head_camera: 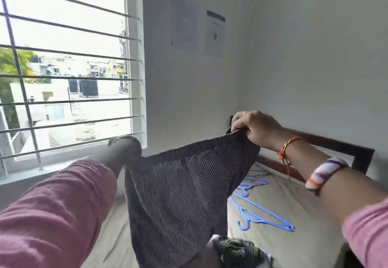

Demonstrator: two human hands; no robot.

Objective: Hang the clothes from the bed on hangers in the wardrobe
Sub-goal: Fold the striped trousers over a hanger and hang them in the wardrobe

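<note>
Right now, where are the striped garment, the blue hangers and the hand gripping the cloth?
Striped garment (180, 188), head view, middle of the hanging cloth.
Blue hangers (265, 217), head view, nearest hanger's arm.
Right hand (255, 128), head view, back of hand.

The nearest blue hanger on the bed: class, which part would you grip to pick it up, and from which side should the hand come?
Grip the nearest blue hanger at the neck just below its hook, coming from above. It lies flat on the bed, so only its top is open, and the neck joins both arms, so it should lift level. Both hands are busy: the right hand and left hand hold up the striped garment.
</note>
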